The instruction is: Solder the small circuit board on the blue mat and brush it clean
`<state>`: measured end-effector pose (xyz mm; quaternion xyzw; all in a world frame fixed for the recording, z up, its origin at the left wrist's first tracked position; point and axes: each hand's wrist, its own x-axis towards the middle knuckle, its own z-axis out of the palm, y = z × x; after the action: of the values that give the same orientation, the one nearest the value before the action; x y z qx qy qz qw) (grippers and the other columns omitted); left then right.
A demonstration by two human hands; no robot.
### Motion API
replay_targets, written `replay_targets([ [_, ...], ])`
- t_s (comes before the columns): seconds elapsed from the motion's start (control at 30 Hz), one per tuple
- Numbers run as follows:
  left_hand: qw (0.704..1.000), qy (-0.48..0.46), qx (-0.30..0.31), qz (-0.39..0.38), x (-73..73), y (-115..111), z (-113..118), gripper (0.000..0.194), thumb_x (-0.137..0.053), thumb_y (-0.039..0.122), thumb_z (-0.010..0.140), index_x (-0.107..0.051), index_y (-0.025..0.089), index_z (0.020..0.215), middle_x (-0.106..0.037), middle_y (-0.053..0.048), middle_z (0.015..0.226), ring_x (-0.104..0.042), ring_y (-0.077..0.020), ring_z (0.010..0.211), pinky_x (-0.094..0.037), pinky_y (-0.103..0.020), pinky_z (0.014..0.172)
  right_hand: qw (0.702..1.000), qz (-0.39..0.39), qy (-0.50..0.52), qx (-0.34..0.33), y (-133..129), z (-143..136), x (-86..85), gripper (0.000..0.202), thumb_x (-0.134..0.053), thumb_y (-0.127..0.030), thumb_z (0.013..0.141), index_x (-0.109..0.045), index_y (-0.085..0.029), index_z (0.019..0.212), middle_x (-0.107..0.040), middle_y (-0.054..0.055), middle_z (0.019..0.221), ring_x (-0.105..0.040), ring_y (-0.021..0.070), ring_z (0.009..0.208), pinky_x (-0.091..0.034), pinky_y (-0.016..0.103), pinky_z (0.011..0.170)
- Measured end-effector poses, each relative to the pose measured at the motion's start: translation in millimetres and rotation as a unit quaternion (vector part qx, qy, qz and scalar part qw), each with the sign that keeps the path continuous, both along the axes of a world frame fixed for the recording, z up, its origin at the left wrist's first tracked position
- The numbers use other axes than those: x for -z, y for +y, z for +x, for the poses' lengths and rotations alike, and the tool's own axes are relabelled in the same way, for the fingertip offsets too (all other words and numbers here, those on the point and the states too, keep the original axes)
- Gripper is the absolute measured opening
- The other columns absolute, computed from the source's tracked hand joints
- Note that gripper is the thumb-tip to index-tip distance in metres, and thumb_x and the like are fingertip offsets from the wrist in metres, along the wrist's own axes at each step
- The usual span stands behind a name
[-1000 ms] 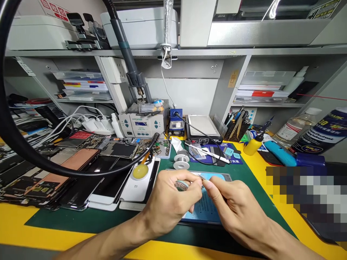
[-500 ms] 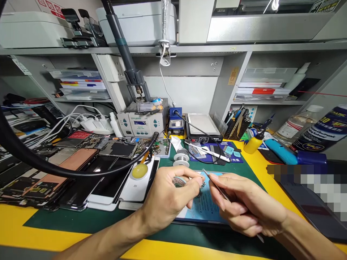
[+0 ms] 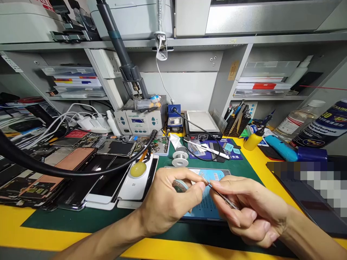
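Note:
My left hand (image 3: pixel 173 198) is closed, its fingers curled around a small round greenish reel (image 3: pixel 180 186) that shows between thumb and forefinger. The thumb and forefinger tips pinch together; whatever thin thing lies between them is too small to make out. In my right hand (image 3: pixel 246 206) is a pair of slim metal tweezers (image 3: pixel 223 196), gripped near the front and slanting down to the right. Their points meet my left fingertips. Both hands are above a phone-sized light blue printed pad (image 3: pixel 208 206), which they partly cover.
A solder spool (image 3: pixel 180 157) stands behind my hands. Several phones and a white phone back (image 3: pixel 134 186) lie left. A black cable (image 3: pixel 81 172) arcs across the left side. A hot-air station (image 3: pixel 139 121) and heating plate (image 3: pixel 202 122) stand behind; a yellow bottle (image 3: pixel 253 141) is right.
The tweezers' points have come down and in to my left fingertips, with my right hand tilting lower. My left hand stays nearly in place. The view has shifted slightly.

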<state>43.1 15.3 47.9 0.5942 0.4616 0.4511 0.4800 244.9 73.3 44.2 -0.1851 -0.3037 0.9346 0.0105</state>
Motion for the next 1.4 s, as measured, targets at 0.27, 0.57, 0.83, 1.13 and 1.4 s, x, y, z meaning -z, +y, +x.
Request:
replay_targets([
  [0.27, 0.998, -0.033, 0.014, -0.055, -2.9, -0.2, -1.1, 0.020, -0.066, 0.027, 0.084, -0.073, 0.010, 0.078, -0.052, 0.002, 0.049, -0.046, -0.0065, 0.043, -0.033, -0.016, 0.041, 0.999, -0.026, 0.003, -0.027, 3.4, 0.8, 4.2, 0.046, -0.046, -0.044, 0.097, -0.063, -0.012, 0.068, -0.030, -0.010, 0.040, -0.016, 0.0015, 0.025, -0.021, 0.010, 0.022],
  [0.57, 0.998, -0.006, 0.019, -0.063, -5.8, 1.1, -2.5, 0.019, -0.068, 0.027, 0.080, -0.073, 0.009, 0.077, -0.052, 0.002, 0.049, -0.047, -0.0074, 0.043, -0.033, -0.016, 0.039, 0.999, -0.036, 0.001, -0.037, 4.7, 1.6, 5.0, 0.048, -0.044, -0.040, 0.099, -0.062, -0.012, 0.065, -0.030, -0.009, 0.039, -0.018, 0.0018, 0.026, -0.023, 0.010, 0.023],
  [0.83, 1.000, 0.009, 0.015, -0.004, -8.1, 0.7, -1.4, 0.012, -0.065, 0.017, 0.076, -0.074, 0.010, 0.074, -0.054, 0.005, 0.047, -0.044, -0.0046, 0.040, -0.033, -0.016, 0.040, 0.996, -0.058, 0.015, -0.059, 6.7, 0.8, 6.9, 0.047, -0.046, -0.041, 0.098, -0.063, -0.012, 0.065, -0.030, -0.009, 0.039, -0.018, 0.0016, 0.025, -0.023, 0.010, 0.023],
  [1.13, 0.999, -0.003, 0.026, -0.023, -5.5, -0.1, -3.7, 0.011, -0.065, 0.015, 0.076, -0.074, 0.010, 0.073, -0.055, 0.004, 0.048, -0.044, -0.0051, 0.042, -0.033, -0.016, 0.041, 0.997, 0.019, -0.073, -0.013, 2.0, -0.1, 2.6, 0.042, -0.061, -0.045, 0.089, -0.057, -0.014, 0.060, -0.029, -0.011, 0.035, -0.015, 0.0004, 0.024, -0.019, 0.010, 0.022],
  [1.4, 0.996, -0.009, 0.024, -0.082, -6.1, -0.1, -2.2, 0.013, -0.066, 0.020, 0.075, -0.068, 0.010, 0.066, -0.053, 0.003, 0.045, -0.045, -0.0066, 0.040, -0.034, -0.017, 0.041, 0.968, 0.213, -0.126, 0.044, -5.1, -3.4, -1.2, 0.054, -0.060, -0.056, 0.088, -0.055, -0.015, 0.053, -0.029, -0.010, 0.034, -0.016, 0.0025, 0.026, -0.009, 0.017, 0.025],
])
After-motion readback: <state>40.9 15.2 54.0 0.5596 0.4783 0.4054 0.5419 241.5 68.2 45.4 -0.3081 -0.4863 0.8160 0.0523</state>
